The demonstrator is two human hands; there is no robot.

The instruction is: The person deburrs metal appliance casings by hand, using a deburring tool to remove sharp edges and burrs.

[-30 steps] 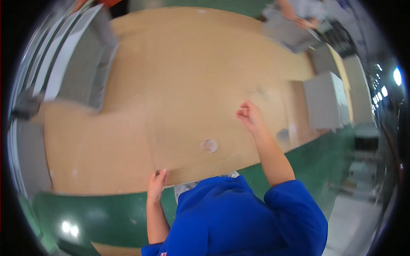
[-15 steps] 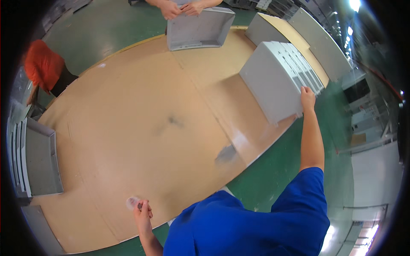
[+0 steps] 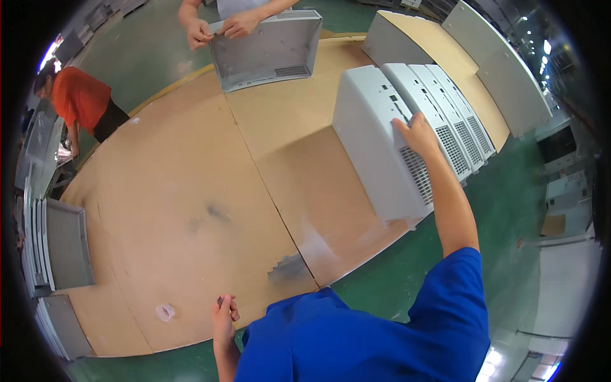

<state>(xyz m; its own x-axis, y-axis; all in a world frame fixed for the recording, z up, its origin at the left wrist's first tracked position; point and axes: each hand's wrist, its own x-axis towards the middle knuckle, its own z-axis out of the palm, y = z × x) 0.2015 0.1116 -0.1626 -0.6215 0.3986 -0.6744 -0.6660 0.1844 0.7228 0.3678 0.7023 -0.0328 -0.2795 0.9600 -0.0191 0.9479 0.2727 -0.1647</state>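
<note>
My right hand reaches out to the right and grips the upper side of the nearest grey metal cover, a box-shaped panel with slots and a vent grid. This cover stands on edge at the front of a row of several like covers, and a narrow gap shows between its top and the one behind. Near the table's front edge, my left hand is closed with a small dark piece pinched in its fingers; its kind I cannot make out. A ring of clear tape lies left of that hand.
The brown board-covered table has a torn dark patch. Across it, a co-worker's hands work at another grey cover. More covers stand at left. A person in orange bends beyond. Large panels stand far right.
My right hand has moved from the front cover's near corner onto its upper side. My left hand has drawn away from the tape ring. The co-worker's cover has turned and shifted left.
</note>
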